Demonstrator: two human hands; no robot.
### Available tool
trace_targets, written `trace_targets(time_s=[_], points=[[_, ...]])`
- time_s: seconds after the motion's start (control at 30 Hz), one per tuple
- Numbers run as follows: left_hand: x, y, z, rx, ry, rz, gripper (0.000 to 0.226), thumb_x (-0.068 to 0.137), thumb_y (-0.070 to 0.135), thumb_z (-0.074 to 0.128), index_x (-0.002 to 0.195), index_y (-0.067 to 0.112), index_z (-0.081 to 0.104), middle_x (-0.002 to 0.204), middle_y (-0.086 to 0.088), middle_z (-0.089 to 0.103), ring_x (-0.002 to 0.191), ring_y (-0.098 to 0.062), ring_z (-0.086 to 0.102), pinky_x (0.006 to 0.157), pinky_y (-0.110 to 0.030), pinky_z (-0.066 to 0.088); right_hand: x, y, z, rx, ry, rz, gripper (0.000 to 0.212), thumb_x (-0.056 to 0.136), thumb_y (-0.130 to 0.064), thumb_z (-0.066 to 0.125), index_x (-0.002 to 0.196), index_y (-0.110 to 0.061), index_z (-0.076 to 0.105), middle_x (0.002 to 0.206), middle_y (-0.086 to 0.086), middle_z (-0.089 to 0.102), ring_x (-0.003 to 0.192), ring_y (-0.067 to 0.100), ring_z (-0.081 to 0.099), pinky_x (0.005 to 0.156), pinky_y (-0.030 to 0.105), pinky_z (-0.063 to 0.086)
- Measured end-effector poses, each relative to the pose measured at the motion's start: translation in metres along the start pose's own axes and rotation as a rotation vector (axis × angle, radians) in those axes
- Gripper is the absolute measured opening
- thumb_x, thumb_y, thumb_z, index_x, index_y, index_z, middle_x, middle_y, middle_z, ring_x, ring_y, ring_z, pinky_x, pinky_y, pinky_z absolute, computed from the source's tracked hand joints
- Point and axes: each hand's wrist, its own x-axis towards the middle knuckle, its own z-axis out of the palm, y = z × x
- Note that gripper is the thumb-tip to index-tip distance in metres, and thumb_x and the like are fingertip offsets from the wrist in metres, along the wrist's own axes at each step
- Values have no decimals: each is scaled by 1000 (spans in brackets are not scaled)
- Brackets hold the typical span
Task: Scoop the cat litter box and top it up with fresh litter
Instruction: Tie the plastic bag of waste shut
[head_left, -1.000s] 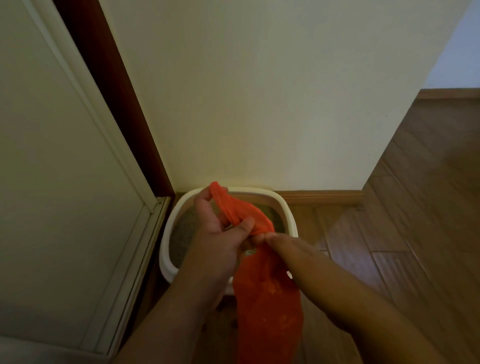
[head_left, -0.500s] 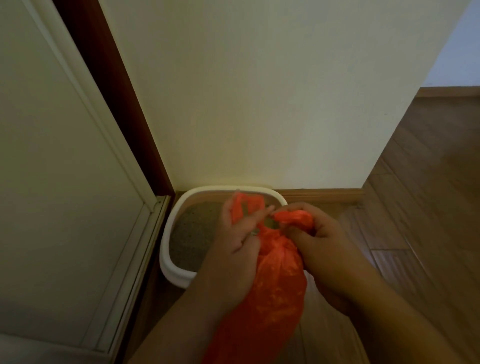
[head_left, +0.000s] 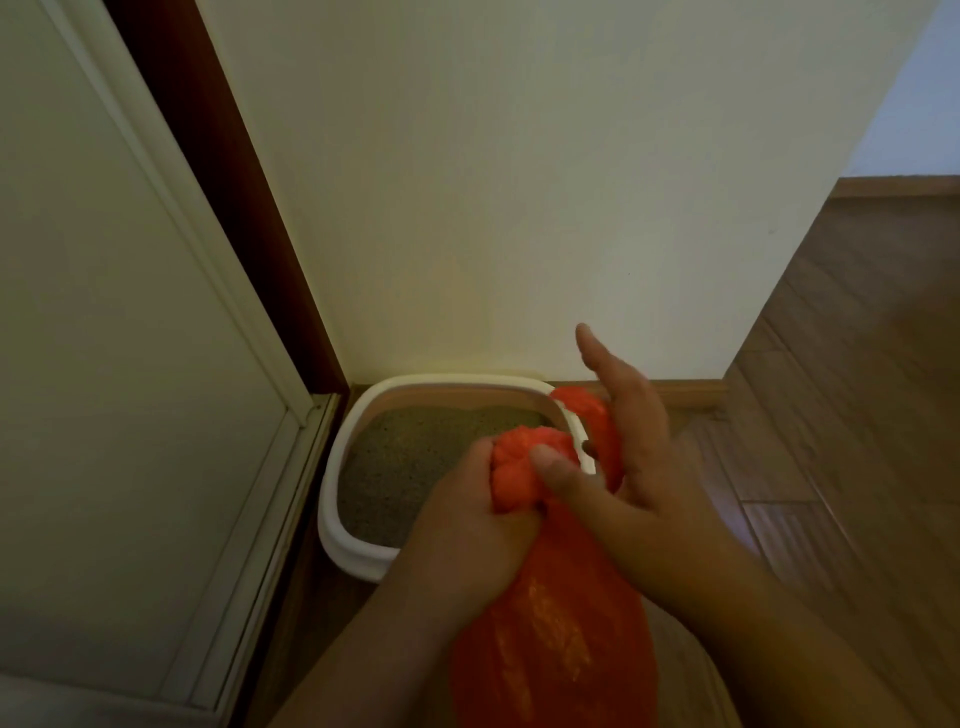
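A white litter box (head_left: 358, 421) holding grey litter (head_left: 415, 457) stands on the floor in the corner against the wall. In front of it hangs an orange plastic bag (head_left: 556, 644), bunched at its top. My left hand (head_left: 467, 525) grips the bunched neck of the bag from the left. My right hand (head_left: 628, 452) is at the neck too: its thumb presses the bunch, a strip of bag runs under its palm, and its index finger points up toward the wall. No scoop is in view.
A pale door (head_left: 104, 364) with a dark brown frame (head_left: 218, 171) stands at the left of the box. A cream wall (head_left: 519, 182) rises behind it, with a wooden skirting board (head_left: 691, 389). Wooden floor (head_left: 857, 415) stretches to the right.
Both hands have kept working the bag's top: the loose handles seen earlier are now a tight bunch in my left hand, and my right hand has moved up and right, its fingers spread.
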Motion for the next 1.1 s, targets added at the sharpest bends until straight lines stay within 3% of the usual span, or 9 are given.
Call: trace_targets(time_s=[0.07, 0.2, 0.37, 0.5, 0.63, 0.73, 0.8, 0.9, 1.1], points=[[2, 0, 0, 22, -1, -2, 17, 92, 40, 64, 106, 47, 58, 94, 13, 72, 77, 3, 68, 70, -29, 61, -1, 4, 2, -33, -118, -38, 65, 87, -55, 62, 144, -61, 32, 156, -26, 26, 141, -10, 28, 102, 13, 40], [2, 2, 2, 8, 12, 9, 39, 83, 37, 73, 108, 55, 50, 97, 17, 66, 81, 14, 61, 66, -19, 54, 1, 10, 4, -22, -107, 36, 34, 92, -40, 62, 125, -47, 64, 126, -31, 57, 120, -10, 52, 98, 23, 52], [-1, 4, -4, -73, -15, 92, 53, 79, 30, 80, 113, 59, 51, 105, 24, 64, 90, 10, 64, 76, -27, 61, 4, 11, 3, 19, -74, 178, 25, 100, -28, 56, 110, -49, 66, 101, -29, 66, 93, -6, 64, 77, 24, 60], [-3, 3, -1, -101, -31, 186, 65, 81, 17, 80, 127, 51, 52, 117, 24, 64, 104, 1, 66, 89, -35, 60, 5, 12, 7, 122, -89, 281, 27, 99, -12, 46, 96, -34, 60, 77, 1, 64, 64, 19, 58, 58, 40, 49], [-4, 0, 2, -61, -40, 261, 74, 83, 16, 78, 136, 54, 43, 132, 21, 53, 119, -4, 59, 92, -32, 58, 9, 14, 11, 319, -166, 330, 14, 95, -34, 60, 103, -46, 58, 90, -6, 67, 76, 7, 70, 70, 34, 53], [-5, 0, 2, 7, -23, 280, 83, 79, 19, 81, 133, 61, 33, 127, 28, 48, 114, 6, 56, 84, -18, 56, 0, 8, 10, 273, -310, 299, 54, 84, -53, 65, 131, -49, 37, 116, -12, 64, 99, 1, 69, 80, 26, 60], [-3, -3, 0, 45, -10, 254, 89, 72, 24, 84, 130, 62, 28, 128, 23, 46, 112, 1, 56, 85, -26, 58, -2, 9, 6, 242, -278, 265, 53, 87, -50, 65, 133, -54, 39, 123, -14, 62, 104, 3, 68, 85, 32, 61], [-2, -6, -7, 91, -106, 173, 96, 65, 34, 86, 131, 64, 23, 132, 19, 40, 118, -10, 53, 91, -41, 58, 0, 11, 6, 107, -239, 226, 31, 94, -49, 58, 124, -53, 56, 112, -13, 68, 99, 5, 69, 83, 36, 61], [-4, -9, -3, 130, -272, 96, 86, 78, 49, 77, 137, 68, 17, 127, 20, 58, 109, -2, 65, 89, -36, 59, 0, 16, 14, -10, -89, 282, 23, 91, -61, 52, 101, -42, 62, 89, -16, 67, 80, -1, 66, 67, 27, 60]])
